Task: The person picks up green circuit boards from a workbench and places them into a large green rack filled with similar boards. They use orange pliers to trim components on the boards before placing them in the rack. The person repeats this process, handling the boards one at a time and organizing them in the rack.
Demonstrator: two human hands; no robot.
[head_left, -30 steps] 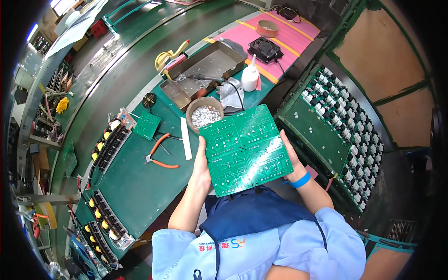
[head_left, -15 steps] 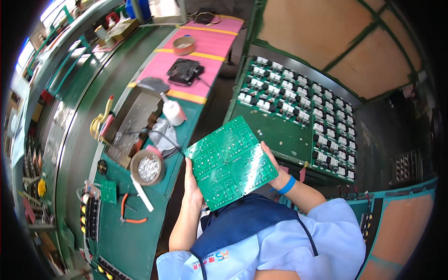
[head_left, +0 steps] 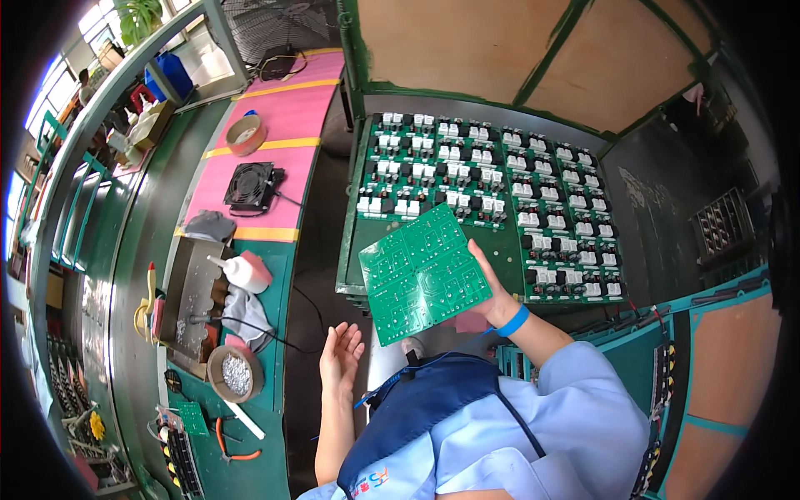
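A green circuit board panel (head_left: 421,279), its solder side with small joints facing me, is held up in front of my body. My right hand (head_left: 493,287) grips its right edge, with a blue band around that wrist. Off the board's lower left edge, my left hand (head_left: 342,354) is raised with fingers stretched out and nothing in it. Beyond the board, rows of populated circuit boards (head_left: 475,155) with white and black components lie on a green table (head_left: 354,265); the panel hides part of its near area.
On the left bench stand a squeeze bottle (head_left: 247,272), a round container of small metal bits (head_left: 236,374), a cardboard box (head_left: 185,292), orange-handled cutters (head_left: 229,442) and a black fan (head_left: 252,187). A rack (head_left: 723,223) is at far right.
My left hand has let go of the panel and moved down, its fingers now apart. The right hand alone keeps the panel. The view has turned toward the right.
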